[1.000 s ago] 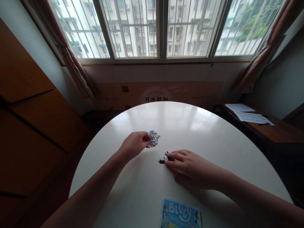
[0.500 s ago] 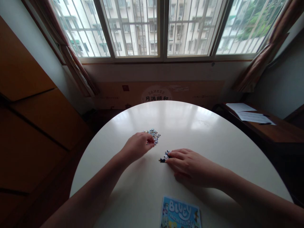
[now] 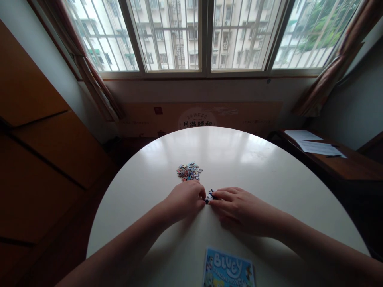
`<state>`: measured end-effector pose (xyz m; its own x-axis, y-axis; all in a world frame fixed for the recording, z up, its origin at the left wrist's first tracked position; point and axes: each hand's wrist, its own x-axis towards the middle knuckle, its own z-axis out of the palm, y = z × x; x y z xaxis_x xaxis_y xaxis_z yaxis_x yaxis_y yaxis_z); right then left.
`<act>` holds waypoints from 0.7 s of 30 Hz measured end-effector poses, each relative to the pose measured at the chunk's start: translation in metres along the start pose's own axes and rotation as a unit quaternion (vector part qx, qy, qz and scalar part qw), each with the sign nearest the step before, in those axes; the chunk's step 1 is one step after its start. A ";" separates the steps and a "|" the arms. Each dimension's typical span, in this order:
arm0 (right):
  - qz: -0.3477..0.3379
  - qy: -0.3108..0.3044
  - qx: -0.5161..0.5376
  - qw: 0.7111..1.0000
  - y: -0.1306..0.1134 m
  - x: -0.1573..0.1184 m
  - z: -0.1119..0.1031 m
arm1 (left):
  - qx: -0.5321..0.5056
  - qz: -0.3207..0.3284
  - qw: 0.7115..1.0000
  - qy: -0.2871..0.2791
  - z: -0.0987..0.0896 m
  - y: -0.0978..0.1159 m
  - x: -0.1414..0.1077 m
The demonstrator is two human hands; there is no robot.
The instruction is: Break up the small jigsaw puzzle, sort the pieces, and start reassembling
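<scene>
On the white round table (image 3: 269, 175), a small cluster of dark blue and white puzzle pieces (image 3: 210, 195) lies between my hands. My left hand (image 3: 188, 199) is at its left edge, fingers curled and pinched together; whatever they hold is hidden. From the right, my right hand (image 3: 239, 207) rests on the cluster with its fingers stretched out, fingertips touching the pieces. A pile of small colourful puzzle pieces (image 3: 189, 170) lies just beyond my left hand, partly hidden by it.
Near the front edge lies a blue box or card marked BLUEY (image 3: 229, 269). A brown side table (image 3: 356, 163) with white papers (image 3: 323, 147) stands at the right. Wooden cabinets (image 3: 36, 159) are at the left, a barred window beyond.
My left hand has moved from the pile towards me and to the right, up to the small cluster. More of the pile now shows. My right hand has stayed in place.
</scene>
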<state>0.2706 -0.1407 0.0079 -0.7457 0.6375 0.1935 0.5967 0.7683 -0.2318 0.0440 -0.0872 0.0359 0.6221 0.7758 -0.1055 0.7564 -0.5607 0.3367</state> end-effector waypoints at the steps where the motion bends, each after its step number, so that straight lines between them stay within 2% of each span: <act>1: 0.001 0.001 -0.001 1.000 0.000 0.000 0.000 | -0.010 -0.007 1.000 0.000 0.001 0.000 0.000; 6: 0.011 -0.007 -0.009 1.000 -0.001 0.000 -0.001 | -0.068 -0.030 0.997 -0.021 0.002 -0.003 0.003; 10: 0.010 -0.004 -0.005 1.000 -0.001 0.001 -0.001 | -0.079 -0.030 0.996 -0.017 0.002 -0.005 0.004; 17: 0.009 0.004 -0.003 1.000 -0.001 0.000 0.000 | 0.012 -0.025 1.000 0.009 0.000 0.002 -0.002; 21: 0.009 0.001 -0.007 1.000 0.000 0.000 0.002 | 0.010 -0.026 1.000 0.011 0.002 0.003 -0.001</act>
<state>0.2705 -0.1408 0.0057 -0.7344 0.6510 0.1921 0.6135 0.7577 -0.2226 0.0461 -0.0903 0.0357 0.5765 0.8108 -0.1013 0.7921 -0.5241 0.3128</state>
